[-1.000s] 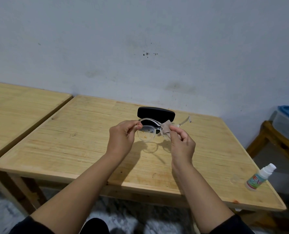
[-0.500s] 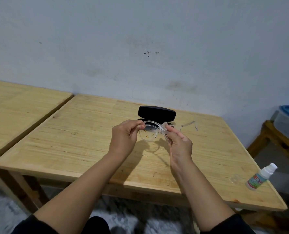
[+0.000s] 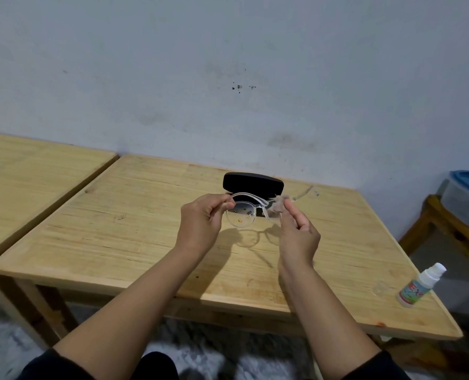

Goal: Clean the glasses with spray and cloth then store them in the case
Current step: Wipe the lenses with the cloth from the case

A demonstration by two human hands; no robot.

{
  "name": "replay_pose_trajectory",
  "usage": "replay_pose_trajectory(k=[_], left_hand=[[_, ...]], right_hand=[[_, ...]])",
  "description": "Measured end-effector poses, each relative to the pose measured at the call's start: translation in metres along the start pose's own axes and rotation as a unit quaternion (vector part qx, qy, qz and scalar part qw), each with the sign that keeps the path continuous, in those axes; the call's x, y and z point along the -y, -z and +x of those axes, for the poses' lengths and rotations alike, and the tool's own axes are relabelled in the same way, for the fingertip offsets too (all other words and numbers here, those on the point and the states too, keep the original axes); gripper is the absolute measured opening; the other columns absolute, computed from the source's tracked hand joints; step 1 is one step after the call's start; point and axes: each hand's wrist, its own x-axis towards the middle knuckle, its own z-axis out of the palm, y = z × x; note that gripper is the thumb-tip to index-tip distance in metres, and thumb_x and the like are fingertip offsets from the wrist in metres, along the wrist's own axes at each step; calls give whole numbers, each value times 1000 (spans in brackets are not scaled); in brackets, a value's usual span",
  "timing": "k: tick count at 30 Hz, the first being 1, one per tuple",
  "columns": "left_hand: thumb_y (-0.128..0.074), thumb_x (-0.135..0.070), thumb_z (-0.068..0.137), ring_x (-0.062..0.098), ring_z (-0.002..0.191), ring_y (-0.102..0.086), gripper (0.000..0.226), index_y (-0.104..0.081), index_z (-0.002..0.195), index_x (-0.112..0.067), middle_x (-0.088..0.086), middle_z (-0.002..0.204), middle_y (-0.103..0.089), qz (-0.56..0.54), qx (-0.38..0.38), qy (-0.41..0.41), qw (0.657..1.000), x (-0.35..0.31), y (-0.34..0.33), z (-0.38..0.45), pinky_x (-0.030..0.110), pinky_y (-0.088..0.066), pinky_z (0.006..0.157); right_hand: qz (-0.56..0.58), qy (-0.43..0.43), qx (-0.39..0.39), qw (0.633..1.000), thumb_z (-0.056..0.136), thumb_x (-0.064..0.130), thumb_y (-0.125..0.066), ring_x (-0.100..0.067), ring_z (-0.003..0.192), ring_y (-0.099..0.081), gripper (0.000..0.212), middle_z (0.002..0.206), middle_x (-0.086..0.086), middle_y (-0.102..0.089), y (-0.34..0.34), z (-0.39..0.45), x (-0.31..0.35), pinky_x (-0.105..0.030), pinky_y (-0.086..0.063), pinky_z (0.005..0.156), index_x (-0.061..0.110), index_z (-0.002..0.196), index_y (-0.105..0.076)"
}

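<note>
Clear-framed glasses [image 3: 241, 215] hang in the air above the wooden table [image 3: 118, 231]. My left hand [image 3: 203, 218] pinches their left corner. My right hand [image 3: 299, 231] presses a small grey-brown cloth [image 3: 278, 205] against the right lens, which the cloth mostly hides. The left lens shows yellowish specks. One clear temple arm [image 3: 305, 193] sticks out to the right. A black glasses case [image 3: 252, 182] lies just behind the glasses; whether it is open I cannot tell. A small white spray bottle [image 3: 419, 286] stands at the table's front right corner.
A small clear cap [image 3: 380, 287] lies beside the spray bottle. A second wooden table [image 3: 22, 174] stands at the left, with a narrow gap between. At the far right a plastic bin with a blue lid [image 3: 466, 196] rests on a low wooden stand. The wall runs close behind.
My right hand has shifted on the right lens and the cloth shows again above my fingers. The temple arm on the right has swung slightly. My left hand keeps its hold.
</note>
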Motion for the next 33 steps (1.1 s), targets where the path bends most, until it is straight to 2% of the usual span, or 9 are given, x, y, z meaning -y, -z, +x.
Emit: replay_pose_trajectory(k=[2,3,4,5,9,13,18,23,33], left_hand=[[-65,-6,82,-2,80,-59,9,-72,83,-11,-10,81,-66,-8,-7,2,1000,0,-3,-1,2,-42,70],[-65,-7,82,-1,80,-59,9,-72,83,-11,-10,81,-66,-12,-9,5,1000,-1,-4,-1,2,-42,70],[-65,-7,82,0,80,-60,9,-72,83,-11,-10,81,-66,-14,-11,9,1000,-1,-4,-2,2,-42,70],[-65,-7,82,0,80,-59,8,-72,83,-11,-10,81,-66,-14,-12,11,1000,-2,-5,-2,2,-42,70],[-65,-7,82,-1,79,-59,10,-72,84,-12,-10,81,-66,-16,-18,23,999,-4,-1,1,1,-41,68],[-64,-10,83,-7,70,-59,10,-73,84,-13,-10,79,-67,-17,-6,47,999,-2,4,6,0,-39,67],[-64,-13,84,-9,68,-58,10,-73,86,-14,-10,80,-67,-16,-6,63,998,-1,6,8,0,-38,66],[-64,-12,83,2,73,-63,10,-73,86,-14,-10,84,-68,-23,-12,67,997,1,7,6,2,-42,68],[-64,-7,82,-1,79,-60,10,-73,85,-11,-9,81,-66,-10,-20,32,999,1,0,-4,2,-42,68]], right_hand=[[15,-1,7,1000,89,8,-58,-14,49,-43,29,72,6,-68,-5,0,3,-12,-44,41,20,113,-70],[21,0,16,1000,88,7,-59,-5,83,-33,29,83,0,-75,-7,-1,6,-15,-53,52,20,112,-71],[19,-3,25,1000,88,9,-61,-34,104,-47,26,97,-7,-74,-10,-3,8,-26,-57,70,20,109,-72],[15,-6,37,999,87,11,-63,-29,109,-43,22,103,-5,-69,-11,-4,9,-35,-51,83,21,104,-73],[-22,-14,104,994,81,8,-68,-15,92,-71,20,82,5,-76,-5,-1,10,-29,-54,84,26,78,-76],[-86,-27,149,985,75,11,-70,-8,71,-64,10,74,2,-74,5,5,9,-25,-50,75,18,74,-78],[-121,-15,170,978,72,7,-70,-17,74,-67,13,74,-6,-75,12,12,11,-27,-54,71,15,65,-77],[-135,-19,142,980,65,30,-76,-22,93,-69,13,82,0,-76,16,13,6,-52,-49,94,20,73,-77],[-32,-37,110,993,81,18,-70,-10,102,-66,13,102,5,-74,0,6,5,-27,-50,92,26,90,-76]])
